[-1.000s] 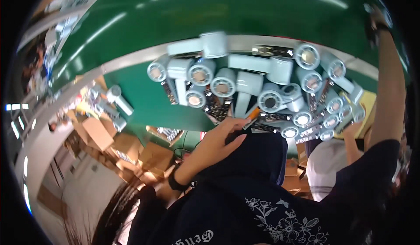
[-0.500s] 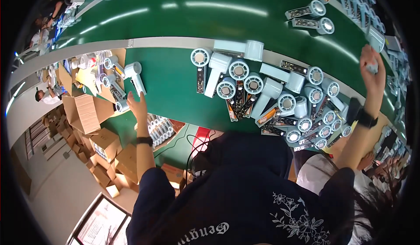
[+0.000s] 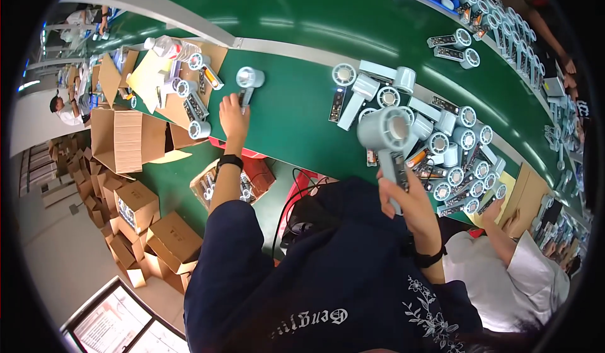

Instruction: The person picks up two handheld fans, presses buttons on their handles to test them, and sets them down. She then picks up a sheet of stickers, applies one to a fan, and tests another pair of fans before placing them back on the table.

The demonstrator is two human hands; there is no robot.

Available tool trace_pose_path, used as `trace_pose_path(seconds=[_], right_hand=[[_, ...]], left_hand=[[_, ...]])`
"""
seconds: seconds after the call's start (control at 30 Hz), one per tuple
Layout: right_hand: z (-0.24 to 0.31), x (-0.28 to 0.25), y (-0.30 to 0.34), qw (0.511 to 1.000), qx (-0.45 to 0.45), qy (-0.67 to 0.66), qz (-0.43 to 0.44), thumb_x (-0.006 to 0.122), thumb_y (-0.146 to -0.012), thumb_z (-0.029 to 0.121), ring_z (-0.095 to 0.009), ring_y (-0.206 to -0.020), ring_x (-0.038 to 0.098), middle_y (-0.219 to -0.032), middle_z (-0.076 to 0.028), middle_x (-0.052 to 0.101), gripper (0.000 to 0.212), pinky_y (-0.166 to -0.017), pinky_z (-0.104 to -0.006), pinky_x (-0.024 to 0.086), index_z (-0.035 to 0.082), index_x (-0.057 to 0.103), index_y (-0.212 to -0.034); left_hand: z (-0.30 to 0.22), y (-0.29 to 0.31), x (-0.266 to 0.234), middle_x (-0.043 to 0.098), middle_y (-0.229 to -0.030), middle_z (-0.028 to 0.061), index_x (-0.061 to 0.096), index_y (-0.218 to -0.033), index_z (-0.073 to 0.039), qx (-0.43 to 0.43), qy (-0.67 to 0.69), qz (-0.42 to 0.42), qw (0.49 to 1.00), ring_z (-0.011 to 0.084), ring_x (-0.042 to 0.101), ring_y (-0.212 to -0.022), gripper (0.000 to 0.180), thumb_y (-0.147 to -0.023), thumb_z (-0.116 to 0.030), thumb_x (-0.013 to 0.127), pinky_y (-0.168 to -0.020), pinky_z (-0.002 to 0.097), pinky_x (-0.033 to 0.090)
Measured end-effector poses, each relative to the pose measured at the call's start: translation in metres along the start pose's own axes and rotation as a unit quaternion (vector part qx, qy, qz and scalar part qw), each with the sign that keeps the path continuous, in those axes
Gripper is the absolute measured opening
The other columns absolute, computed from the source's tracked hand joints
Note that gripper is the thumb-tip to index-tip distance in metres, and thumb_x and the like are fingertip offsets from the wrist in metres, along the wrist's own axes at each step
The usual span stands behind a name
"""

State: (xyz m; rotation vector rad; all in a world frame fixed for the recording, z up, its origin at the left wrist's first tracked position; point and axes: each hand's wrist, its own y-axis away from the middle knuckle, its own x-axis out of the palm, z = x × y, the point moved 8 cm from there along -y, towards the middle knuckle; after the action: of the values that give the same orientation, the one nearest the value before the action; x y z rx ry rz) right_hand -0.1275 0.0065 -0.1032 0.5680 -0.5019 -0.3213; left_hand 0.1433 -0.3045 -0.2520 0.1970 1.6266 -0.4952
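Note:
In my right hand [image 3: 413, 208] is a pale blue handheld fan [image 3: 382, 128], held by its handle, with its round head up and a circuit board showing along the handle. My left hand [image 3: 234, 119] has its fingers closed about the handle end of another handheld fan [image 3: 250, 77] lying on the green bench [image 3: 287, 110]; the grip is partly hidden. To the right lies a crowded heap of similar fans [image 3: 388, 97], several with bare boards and orange battery cells in their handles.
Left of my left hand, several fans [image 3: 193, 105] and a clear bottle [image 3: 170, 47] rest on cardboard. A grey rail [image 3: 296, 51] separates the bench from a green belt [image 3: 315, 10] beyond. Open cartons [image 3: 126, 140] stand at left. A co-worker in white [image 3: 485, 268] sits at right.
My right hand has come back from the far right to in front of me with the fan. My left hand has reached the handle of the left fan, which has turned slightly. The view has shifted.

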Motion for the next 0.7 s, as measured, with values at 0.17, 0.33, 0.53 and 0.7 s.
trace_pose_path(seconds=[0.17,0.33,0.53,0.7], right_hand=[[-0.009,0.035,0.000,0.997,0.007,0.056,0.056,0.047,-0.092,0.016,-0.009,-0.045,0.041,-0.064,-0.004,0.047,0.022,-0.043,-0.0224,0.034,-0.001,0.046,-0.106],[-0.003,0.043,-0.002,0.998,-0.032,0.016,0.043,0.040,-0.095,0.024,-0.009,-0.047,0.042,-0.067,-0.004,0.047,0.029,-0.043,-0.0216,0.033,-0.001,0.046,-0.110],[0.006,0.039,-0.003,0.997,-0.072,-0.020,-0.001,0.033,-0.096,0.030,-0.008,-0.047,0.042,-0.070,-0.004,0.048,0.038,-0.043,-0.0214,0.032,0.000,0.045,-0.115],[0.009,0.027,0.002,0.993,-0.101,-0.065,-0.022,0.034,-0.094,0.028,-0.008,-0.047,0.041,-0.072,-0.004,0.049,0.038,-0.044,-0.0216,0.032,0.000,0.045,-0.117]], left_hand=[[-0.008,0.012,-0.007,0.054,-0.098,0.0140,0.046,-0.108,-0.006,0.012,0.099,-0.037,0.994,0.0340,0.055,-0.087,0.046,-0.075,-0.025,0.071,-0.073,0.0409,0.046],[0.008,0.003,0.041,0.057,-0.089,0.0131,0.045,-0.105,-0.003,-0.028,0.220,0.165,0.961,0.0311,0.058,-0.078,0.039,-0.077,-0.017,0.068,-0.064,0.0404,0.047],[-0.015,0.015,0.054,0.059,-0.081,0.0098,0.044,-0.103,0.001,-0.190,0.575,0.206,0.769,0.0181,0.054,-0.058,0.029,-0.083,-0.014,0.060,-0.051,0.0302,0.044],[-0.084,0.025,-0.027,0.051,-0.078,0.0048,0.041,-0.105,-0.003,-0.170,0.633,0.154,0.739,0.0102,0.046,-0.056,0.027,-0.092,-0.023,0.053,-0.046,0.0237,0.040]])
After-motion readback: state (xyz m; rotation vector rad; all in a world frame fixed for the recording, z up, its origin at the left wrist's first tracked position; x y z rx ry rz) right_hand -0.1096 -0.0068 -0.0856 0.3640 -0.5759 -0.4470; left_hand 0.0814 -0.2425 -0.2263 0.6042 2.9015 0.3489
